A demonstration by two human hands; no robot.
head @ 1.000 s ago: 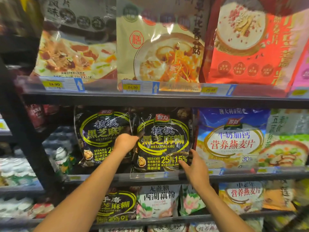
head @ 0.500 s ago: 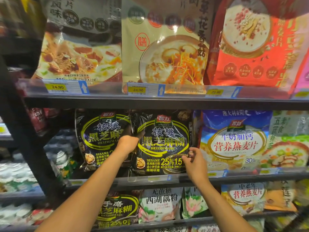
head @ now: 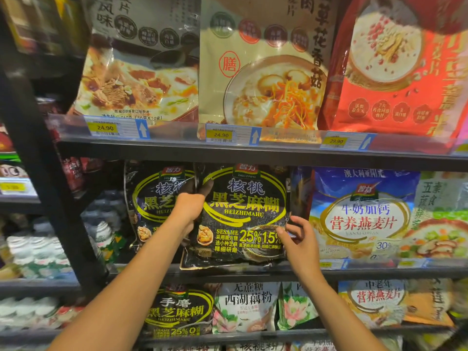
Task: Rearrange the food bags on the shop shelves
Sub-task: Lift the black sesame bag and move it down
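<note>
A black sesame paste bag (head: 243, 214) with yellow lettering stands on the middle shelf (head: 354, 273), its bottom edge hanging over the shelf lip. My left hand (head: 190, 206) grips its left edge, thumb on the front. My right hand (head: 296, 239) pinches its lower right corner. A second, identical black bag (head: 152, 206) stands just left of it, partly hidden by my left hand.
A blue oat bag (head: 359, 214) stands to the right, touching the held bag. The upper shelf (head: 228, 150) carries large porridge bags and price tags. Lower shelf holds another black bag (head: 177, 310) and lotus powder bags (head: 248, 307). A black upright post (head: 43, 173) stands left.
My right hand closed on the bag's lower right corner. Both hands have drawn the bag forward, so its bottom now overhangs the shelf lip.
</note>
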